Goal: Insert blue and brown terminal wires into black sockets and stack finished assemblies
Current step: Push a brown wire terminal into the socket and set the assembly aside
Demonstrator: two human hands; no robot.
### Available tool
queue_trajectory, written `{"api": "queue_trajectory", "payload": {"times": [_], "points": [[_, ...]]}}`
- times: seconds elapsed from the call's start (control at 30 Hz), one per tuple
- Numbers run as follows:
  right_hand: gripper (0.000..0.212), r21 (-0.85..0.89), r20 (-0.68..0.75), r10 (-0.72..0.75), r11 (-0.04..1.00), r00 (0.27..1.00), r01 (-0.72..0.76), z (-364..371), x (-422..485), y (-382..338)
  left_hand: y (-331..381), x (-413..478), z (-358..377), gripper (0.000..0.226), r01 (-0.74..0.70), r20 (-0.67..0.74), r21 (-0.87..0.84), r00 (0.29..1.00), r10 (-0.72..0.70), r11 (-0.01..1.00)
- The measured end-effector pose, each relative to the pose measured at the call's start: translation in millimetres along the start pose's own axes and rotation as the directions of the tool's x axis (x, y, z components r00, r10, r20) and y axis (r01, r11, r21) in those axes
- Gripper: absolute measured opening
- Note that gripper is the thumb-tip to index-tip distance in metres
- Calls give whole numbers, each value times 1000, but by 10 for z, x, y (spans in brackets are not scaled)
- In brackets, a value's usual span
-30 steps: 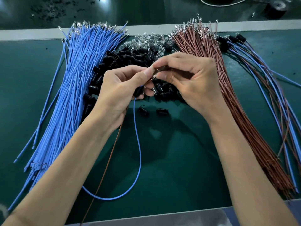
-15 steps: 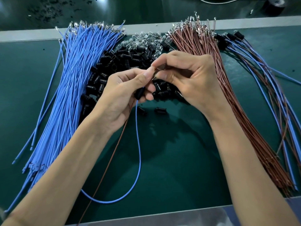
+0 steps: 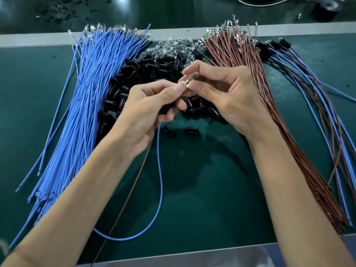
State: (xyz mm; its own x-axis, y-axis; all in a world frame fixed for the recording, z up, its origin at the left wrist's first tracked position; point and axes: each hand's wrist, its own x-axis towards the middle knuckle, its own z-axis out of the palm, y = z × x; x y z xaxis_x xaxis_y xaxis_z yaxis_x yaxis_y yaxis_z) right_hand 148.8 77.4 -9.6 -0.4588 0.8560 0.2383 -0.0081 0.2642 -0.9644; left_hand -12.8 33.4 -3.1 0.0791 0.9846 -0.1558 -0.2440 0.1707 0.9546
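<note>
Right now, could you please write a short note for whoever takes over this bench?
Left hand: shut on a black socket with one blue wire and one brown wire trailing.
Right hand: pinching a small clear part at the socket's top.
Supplies: blue bundle left, loose sockets centre, brown bundle right.
Done: finished assemblies far right.
Left: finish this one, stack it, continue.

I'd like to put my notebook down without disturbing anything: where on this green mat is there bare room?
Bare patches: the mat between the forearms, though a loose blue wire loops there, and the strip left of the blue wire bundle. Crowded: the black sockets, brown wire bundle and finished assemblies.
</note>
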Motion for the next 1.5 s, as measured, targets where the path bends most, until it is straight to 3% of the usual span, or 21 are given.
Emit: {"api": "queue_trajectory", "payload": {"times": [0.13, 0.27, 0.4, 0.57, 0.77, 0.83, 0.97, 1.17, 1.5], "points": [[28, -5, -64, -8, 1000, 998, 7, -35, 6, -30, 14, 6, 16, 20, 30, 31, 9, 999, -30, 1000], [29, -59, -139, -56, 997, 989, 49, -105, 12, -42, 93, 16, -69, 34, 128, 101, 194, 984, -149, 973], [31, -89, -157, -108, 992, 982, 94, -149, 13, -45, 167, -12, -159, 26, 99, 173, 275, 973, -151, 956], [31, -145, -116, -163, 979, 980, 146, -145, 9, -38, 157, -24, -154, 22, 23, 184, 280, 980, -78, 960], [34, -120, -132, -167, 981, 977, 151, -144, 15, -45, 158, -6, -114, 46, 121, 296, 179, 940, -170, 976], [32, -122, -149, -160, 982, 976, 143, -154, 16, -45, 149, 13, -78, 40, 117, 242, 158, 958, -153, 981], [31, -138, -175, -157, 981, 972, 133, -171, 14, -38, 144, 30, -49, 23, -27, 118, 264, 993, -5, 964], [29, -140, -177, -163, 980, 971, 139, -180, 19, -18, 117, 3, -40, 36, 70, 128, 246, 986, -104, 967], [29, -125, -90, -134, 985, 987, 122, -172, 11, -34, 101, -15, 31, 31, 43, 156, 176, 985, -71, 983]]}}
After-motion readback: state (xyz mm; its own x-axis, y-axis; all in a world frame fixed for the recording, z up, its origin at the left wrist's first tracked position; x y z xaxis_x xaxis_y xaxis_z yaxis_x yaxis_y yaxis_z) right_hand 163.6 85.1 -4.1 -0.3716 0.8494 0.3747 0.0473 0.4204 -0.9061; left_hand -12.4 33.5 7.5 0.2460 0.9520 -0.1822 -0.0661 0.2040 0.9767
